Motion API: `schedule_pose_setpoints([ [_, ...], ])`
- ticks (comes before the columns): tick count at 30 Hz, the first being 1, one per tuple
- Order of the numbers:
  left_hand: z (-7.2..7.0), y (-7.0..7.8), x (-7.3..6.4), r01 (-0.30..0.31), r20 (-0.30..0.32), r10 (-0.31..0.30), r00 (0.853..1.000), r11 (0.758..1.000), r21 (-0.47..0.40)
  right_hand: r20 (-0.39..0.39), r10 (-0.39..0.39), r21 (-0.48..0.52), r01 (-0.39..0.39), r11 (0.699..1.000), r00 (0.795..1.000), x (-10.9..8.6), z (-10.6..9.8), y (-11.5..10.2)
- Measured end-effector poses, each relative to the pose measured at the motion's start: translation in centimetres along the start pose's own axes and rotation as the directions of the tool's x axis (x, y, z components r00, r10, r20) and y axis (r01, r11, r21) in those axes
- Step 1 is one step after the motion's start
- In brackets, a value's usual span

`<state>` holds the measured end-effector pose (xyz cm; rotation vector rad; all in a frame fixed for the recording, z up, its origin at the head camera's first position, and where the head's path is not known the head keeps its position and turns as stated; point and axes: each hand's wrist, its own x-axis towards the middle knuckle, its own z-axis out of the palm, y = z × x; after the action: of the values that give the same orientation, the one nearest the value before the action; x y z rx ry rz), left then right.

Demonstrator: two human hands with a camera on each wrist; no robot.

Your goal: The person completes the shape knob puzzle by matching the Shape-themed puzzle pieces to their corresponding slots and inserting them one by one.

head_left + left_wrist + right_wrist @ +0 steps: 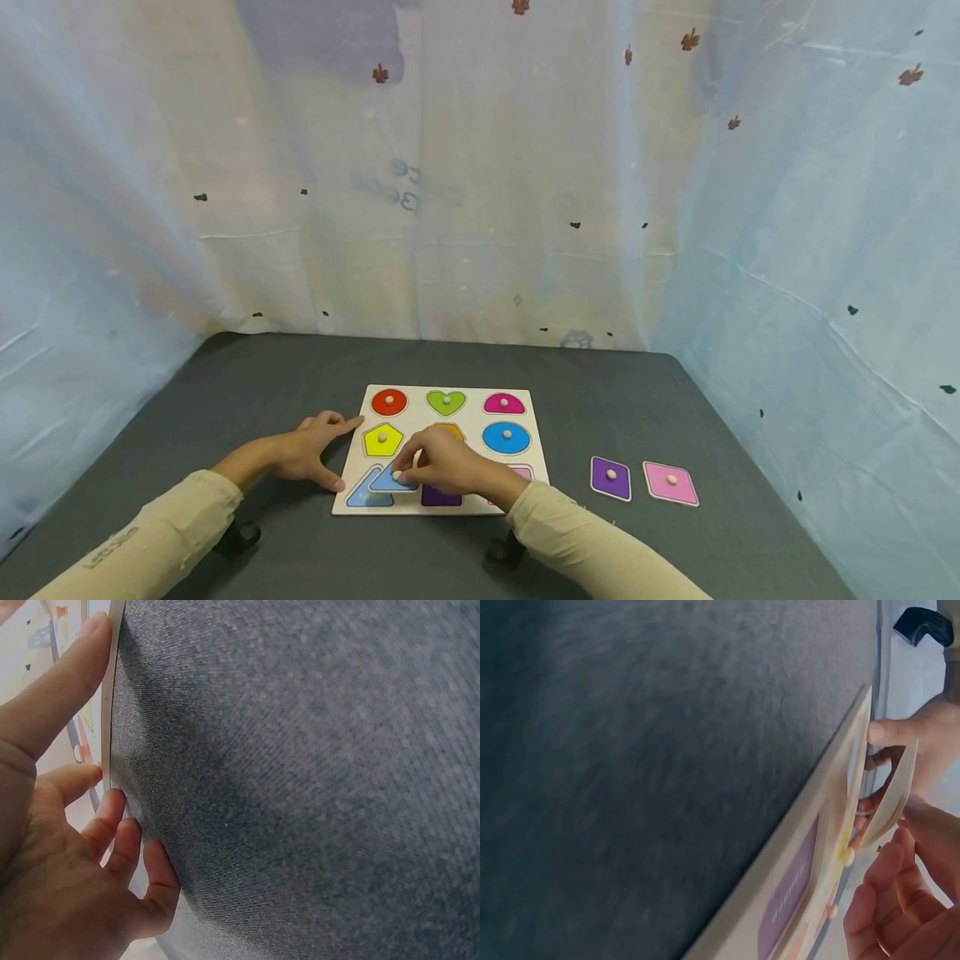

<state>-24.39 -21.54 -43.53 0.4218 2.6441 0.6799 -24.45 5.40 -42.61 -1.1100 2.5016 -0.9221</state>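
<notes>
A wooden peg puzzle board [468, 510] lies flat on the dark cloth. My left hand [309, 450] is spread along its left side; the thumb and index finger touch the edge, as the left wrist view also shows. My right hand [444, 460] pinches a light blue triangle piece [387, 481] by its white knob. The piece hovers tilted over the board, partly covering the blue triangular recess [367, 498]. In the right wrist view the triangle piece [894, 796] is apart from the board surface. Part of the bottom row and an orange piece are hidden by my right hand.
A purple piece [611, 478] and a pink piece [671, 483] lie on the cloth right of the board. Seated in the board are a red circle [389, 408], green heart [446, 410], magenta half circle [504, 408], yellow pentagon [383, 447] and blue oval [506, 445]. Sheets hang around the table.
</notes>
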Motion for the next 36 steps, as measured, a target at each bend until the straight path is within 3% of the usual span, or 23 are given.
schedule_pose_setpoints([
  [9, 0.3, 0.0, 0.0, -0.021, 0.003, 0.021, 1.000, 0.999, -0.025, 0.043, 0.041, -0.114, -0.035, 0.993, 0.998, 1.1, 1.7, -0.8],
  [24, 0.2, -0.4, -0.2, -0.034, 0.001, 0.034, 0.999, 0.999, -0.029, 0.092, 0.025, -0.072, -0.018, 0.997, 0.995, 2.2, 2.6, -1.4],
  [36, 0.0, -0.4, -0.2, -0.050, 0.009, 0.050, 0.999, 0.998, -0.023, 0.115, 0.031, -0.100, -0.020, 0.995, 0.993, 2.5, 2.5, -1.3],
])
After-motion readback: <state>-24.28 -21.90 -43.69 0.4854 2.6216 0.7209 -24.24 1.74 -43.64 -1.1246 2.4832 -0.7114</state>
